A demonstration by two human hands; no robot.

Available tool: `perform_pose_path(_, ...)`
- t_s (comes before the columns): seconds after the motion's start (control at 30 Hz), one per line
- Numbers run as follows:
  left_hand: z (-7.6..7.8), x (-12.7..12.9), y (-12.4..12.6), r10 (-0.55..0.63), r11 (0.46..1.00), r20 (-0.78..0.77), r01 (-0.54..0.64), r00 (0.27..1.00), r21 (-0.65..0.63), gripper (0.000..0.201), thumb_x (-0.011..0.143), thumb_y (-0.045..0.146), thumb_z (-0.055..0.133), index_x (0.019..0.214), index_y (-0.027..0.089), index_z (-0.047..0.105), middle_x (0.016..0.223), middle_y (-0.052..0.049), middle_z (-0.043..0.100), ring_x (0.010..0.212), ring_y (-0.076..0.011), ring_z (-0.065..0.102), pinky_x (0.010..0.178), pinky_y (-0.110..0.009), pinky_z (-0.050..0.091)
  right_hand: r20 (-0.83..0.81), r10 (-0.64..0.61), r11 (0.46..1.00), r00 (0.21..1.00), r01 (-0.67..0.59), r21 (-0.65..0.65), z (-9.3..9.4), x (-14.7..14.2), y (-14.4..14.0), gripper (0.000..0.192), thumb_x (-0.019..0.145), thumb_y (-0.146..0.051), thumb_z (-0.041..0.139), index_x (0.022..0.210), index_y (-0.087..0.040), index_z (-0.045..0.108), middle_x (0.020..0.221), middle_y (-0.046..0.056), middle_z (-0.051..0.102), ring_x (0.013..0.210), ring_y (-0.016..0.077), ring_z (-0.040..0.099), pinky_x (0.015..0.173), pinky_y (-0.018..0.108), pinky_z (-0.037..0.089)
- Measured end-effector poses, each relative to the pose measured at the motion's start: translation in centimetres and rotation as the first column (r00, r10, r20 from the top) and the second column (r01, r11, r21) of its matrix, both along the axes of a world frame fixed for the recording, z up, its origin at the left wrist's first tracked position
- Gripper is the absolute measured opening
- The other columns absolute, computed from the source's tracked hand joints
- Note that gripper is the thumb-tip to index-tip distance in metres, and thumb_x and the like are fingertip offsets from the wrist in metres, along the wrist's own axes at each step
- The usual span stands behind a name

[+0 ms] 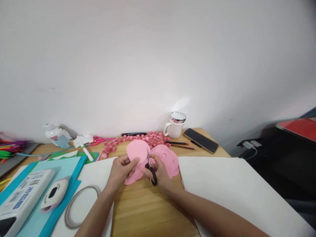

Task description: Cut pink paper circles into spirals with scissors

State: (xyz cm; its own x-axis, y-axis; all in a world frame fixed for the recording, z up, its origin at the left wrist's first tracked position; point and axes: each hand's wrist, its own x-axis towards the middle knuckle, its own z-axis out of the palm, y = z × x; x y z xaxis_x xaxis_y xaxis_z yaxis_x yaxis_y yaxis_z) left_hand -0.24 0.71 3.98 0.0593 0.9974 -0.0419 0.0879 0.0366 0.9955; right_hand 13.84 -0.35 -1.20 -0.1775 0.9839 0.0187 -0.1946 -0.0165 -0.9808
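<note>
My left hand point(121, 169) grips the edge of a pink paper circle point(136, 150) held up over the wooden desk point(145, 210). My right hand point(159, 171) holds black-handled scissors point(151, 168), their blades pointing up into the circle's right edge. More pink paper circles, some with spiral cuts point(166, 158), lie under and to the right of my hands. A scatter of small pink rolled paper roses point(138, 140) lies just beyond them.
White sheets point(232, 187) flank the bare wood on both sides. Left: blue paper point(61, 168), a white box point(23, 197), a paper punch point(54, 194), a wire ring point(79, 205), pink scissors point(100, 140). Back: white mug point(175, 125), phone point(200, 140), pencils point(180, 144), black marker point(133, 134).
</note>
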Motion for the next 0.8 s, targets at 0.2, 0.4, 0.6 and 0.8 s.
perform_pose_path(0.2, 0.0, 0.1, 0.0, 0.015, 0.999, 0.06, -0.017, 0.998, 0.027, 0.034, 0.073, 0.036, 0.064, 0.054, 0.016, 0.045, 0.035, 0.008, 0.043, 0.03, -0.0025, 0.031, 0.034, -0.015, 0.022, -0.001, 0.019, 1.0, 1.0, -0.019, -0.003, -0.4, 0.0, 0.1, 0.037, 0.07, -0.03, 0.064, 0.099, -0.02, 0.042, 0.042, -0.011, 0.047, 0.035, 0.0062, 0.04, 0.034, 0.015, 0.024)
perform_pose_path(0.4, 0.1, 0.8, -0.2, 0.001, 1.0, 0.172, 0.0, 0.985, -0.005, 0.026, 0.074, 0.035, 0.063, 0.064, 0.016, 0.05, 0.04, 0.008, 0.048, 0.028, -0.003, 0.034, 0.032, -0.015, 0.023, -0.014, 0.06, 0.998, 0.998, -0.06, -0.031, 0.2, -0.1, -0.2, 0.041, 0.067, -0.032, 0.07, 0.094, -0.021, 0.041, 0.044, -0.01, 0.051, 0.036, 0.0071, 0.041, 0.036, 0.015, 0.028)
perform_pose_path(0.6, 0.0, 1.0, -0.2, 0.062, 0.998, 0.225, -0.062, 0.972, -0.007, 0.027, 0.068, 0.034, 0.068, 0.059, 0.015, 0.052, 0.039, 0.008, 0.045, 0.029, -0.002, 0.03, 0.034, -0.016, 0.021, -0.05, 0.079, 0.996, 0.996, -0.08, -0.027, 0.5, -0.2, -0.5, 0.042, 0.066, -0.031, 0.07, 0.096, -0.02, 0.042, 0.046, -0.01, 0.051, 0.037, 0.0071, 0.041, 0.037, 0.016, 0.028)
perform_pose_path(0.8, -0.2, 0.6, -0.2, 0.04, 0.999, 0.054, -0.039, 0.998, -0.006, 0.036, 0.067, 0.035, 0.069, 0.047, 0.015, 0.046, 0.031, 0.008, 0.04, 0.03, -0.0027, 0.029, 0.034, -0.017, 0.018, -0.085, 0.055, 0.997, 0.995, -0.06, -0.051, 0.8, -0.2, -0.4, 0.044, 0.063, -0.027, 0.072, 0.093, -0.021, 0.041, 0.051, -0.01, 0.051, 0.041, 0.0068, 0.04, 0.04, 0.017, 0.029)
